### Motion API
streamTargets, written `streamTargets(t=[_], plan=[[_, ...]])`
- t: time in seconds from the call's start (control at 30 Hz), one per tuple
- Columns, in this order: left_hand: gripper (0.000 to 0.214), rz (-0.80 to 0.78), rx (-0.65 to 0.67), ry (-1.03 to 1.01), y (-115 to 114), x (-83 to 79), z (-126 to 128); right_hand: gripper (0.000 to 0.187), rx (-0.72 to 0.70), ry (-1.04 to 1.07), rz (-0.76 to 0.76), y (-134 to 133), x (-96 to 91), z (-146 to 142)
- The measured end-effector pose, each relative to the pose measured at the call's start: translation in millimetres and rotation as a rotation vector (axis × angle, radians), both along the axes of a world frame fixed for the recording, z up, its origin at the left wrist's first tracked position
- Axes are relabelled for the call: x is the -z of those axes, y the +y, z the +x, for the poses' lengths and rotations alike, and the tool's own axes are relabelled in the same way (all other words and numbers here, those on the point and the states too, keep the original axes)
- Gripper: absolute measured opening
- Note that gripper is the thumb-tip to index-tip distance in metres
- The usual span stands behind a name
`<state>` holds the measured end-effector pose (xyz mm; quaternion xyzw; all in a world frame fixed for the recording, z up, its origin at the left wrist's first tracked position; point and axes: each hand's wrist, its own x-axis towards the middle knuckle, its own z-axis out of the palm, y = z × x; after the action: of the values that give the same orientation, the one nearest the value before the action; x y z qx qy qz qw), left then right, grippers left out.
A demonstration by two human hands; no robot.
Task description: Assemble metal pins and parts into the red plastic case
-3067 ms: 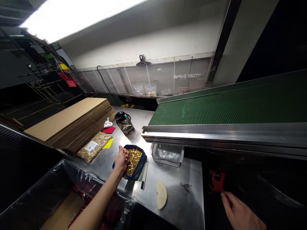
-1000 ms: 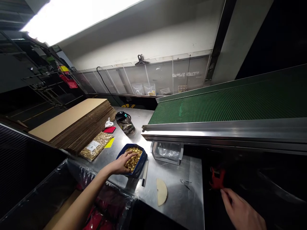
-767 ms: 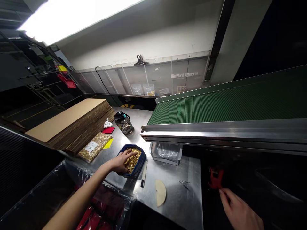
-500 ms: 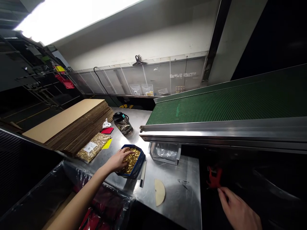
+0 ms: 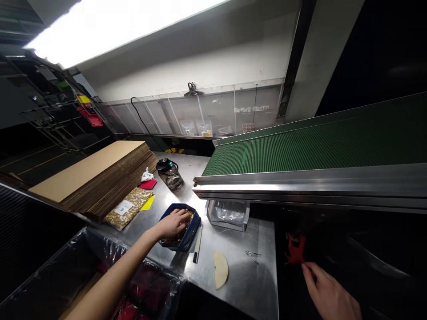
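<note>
My left hand (image 5: 172, 223) reaches into a blue tray (image 5: 190, 230) full of small gold-coloured pieces on the steel table (image 5: 253, 284). Its fingers curl down into the pieces, so I cannot tell what they hold. My right hand (image 5: 328, 293) is at the lower right in the dark area beside the table. Its fingers stretch toward a red plastic part (image 5: 295, 249) and the fingertips lie just below that part.
A green conveyor belt (image 5: 310, 146) runs above the table on the right. A stack of flat cardboard (image 5: 90, 175), a bag of gold pieces (image 5: 128, 207), a dark-lidded jar (image 5: 171, 174), a clear bin (image 5: 227, 213), a black pen (image 5: 197, 238) and a tan half-disc (image 5: 220, 269) are on the table. A plastic-lined bin (image 5: 60, 275) sits at lower left.
My left hand has gone from holding pieces at the tray's left rim to pressing down into the tray. The right hand stays close to the red part.
</note>
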<state>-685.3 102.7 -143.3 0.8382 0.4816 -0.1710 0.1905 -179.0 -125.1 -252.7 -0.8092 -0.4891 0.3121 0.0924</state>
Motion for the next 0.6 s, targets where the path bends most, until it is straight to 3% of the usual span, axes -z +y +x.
streamTargets(t=[0.07, 0.2, 0.4, 0.47, 0.6], plan=[[0.034, -0.042, -0.024, 0.003, 1.1, -12.7, -5.8, 0.068, 0.003, 0.012, 0.013, -1.6, 0.6, 2.5], [0.056, -0.043, -0.120, -0.004, -3.4, -29.9, -13.8, 0.066, 0.001, 0.019, -0.001, -3.2, -0.8, 5.3], [0.078, -0.089, -0.181, 0.005, -15.5, -15.7, -15.3, 0.069, -0.035, 0.005, -0.017, 0.4, -2.7, 1.4], [0.074, -0.061, -0.191, -0.011, -17.0, -10.1, -15.0, 0.069, -0.039, 0.010, -0.007, 0.9, -2.2, 0.0], [0.032, -0.022, -0.169, -0.100, -13.2, -9.4, -16.1, 0.068, -0.017, 0.022, 0.006, -0.8, -2.1, -1.2]])
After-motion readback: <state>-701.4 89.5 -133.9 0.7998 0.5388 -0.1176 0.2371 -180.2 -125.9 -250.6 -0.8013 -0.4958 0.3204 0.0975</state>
